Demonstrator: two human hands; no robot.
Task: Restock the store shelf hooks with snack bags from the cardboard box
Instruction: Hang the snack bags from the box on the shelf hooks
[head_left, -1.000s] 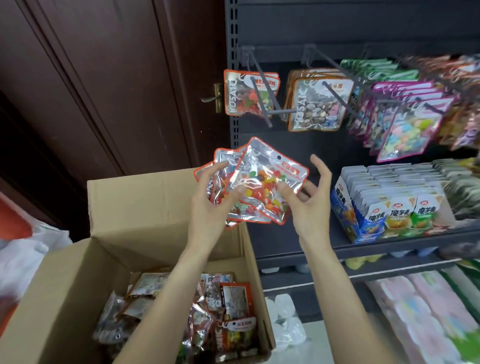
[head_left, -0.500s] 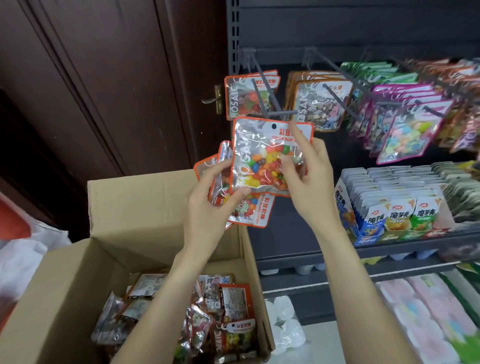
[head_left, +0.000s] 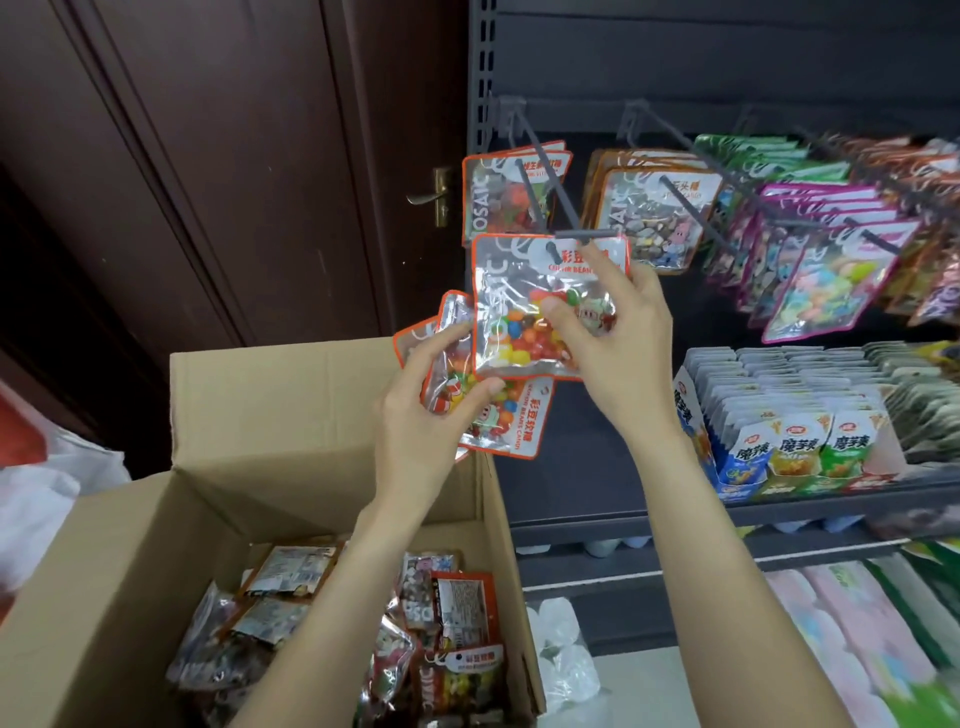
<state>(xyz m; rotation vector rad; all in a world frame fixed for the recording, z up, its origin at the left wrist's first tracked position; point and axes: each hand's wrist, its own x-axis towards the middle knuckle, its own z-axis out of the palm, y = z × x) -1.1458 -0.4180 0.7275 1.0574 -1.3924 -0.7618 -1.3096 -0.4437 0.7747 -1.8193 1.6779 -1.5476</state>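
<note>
My right hand (head_left: 608, 332) pinches a clear, orange-edged bag of coloured candy beans (head_left: 511, 291), upright, its top hole at the tip of the leftmost grey shelf hook (head_left: 540, 176). Whether the hook passes through the hole I cannot tell. My left hand (head_left: 431, 405) grips a small fan of the same bags (head_left: 511, 415) just below and to the left. The open cardboard box (head_left: 291, 405) sits below, with several more snack bags (head_left: 457, 608) inside. One orange-edged bag (head_left: 493, 192) hangs further back on that hook.
More hooks to the right carry orange (head_left: 654, 213), pink (head_left: 831, 280) and green bags. A shelf (head_left: 831, 506) below holds rows of small packets. A dark wooden door with a brass handle (head_left: 431, 197) stands at left. White plastic bags (head_left: 41, 499) lie beside the box.
My right hand took one bag off the fan, turned it upright and raised it to the tip of the leftmost hook. My left hand stayed holding the other bags.
</note>
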